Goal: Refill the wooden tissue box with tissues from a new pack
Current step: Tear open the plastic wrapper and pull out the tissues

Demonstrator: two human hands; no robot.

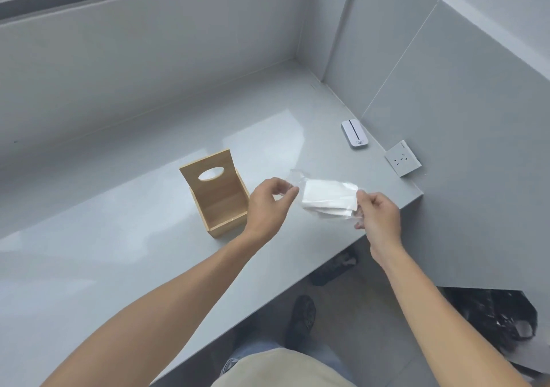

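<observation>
Our left hand (269, 200) and right hand (378, 214) pinch the tissue pack (326, 197) wrap. The wooden box (218, 200) sits open, with no tissues showing; filling comes next.

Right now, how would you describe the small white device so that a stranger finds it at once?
Follow the grey counter to its far right edge by the wall. The white device lies flat there, beyond the wall socket. A dark line down its middle sets it apart.
</observation>
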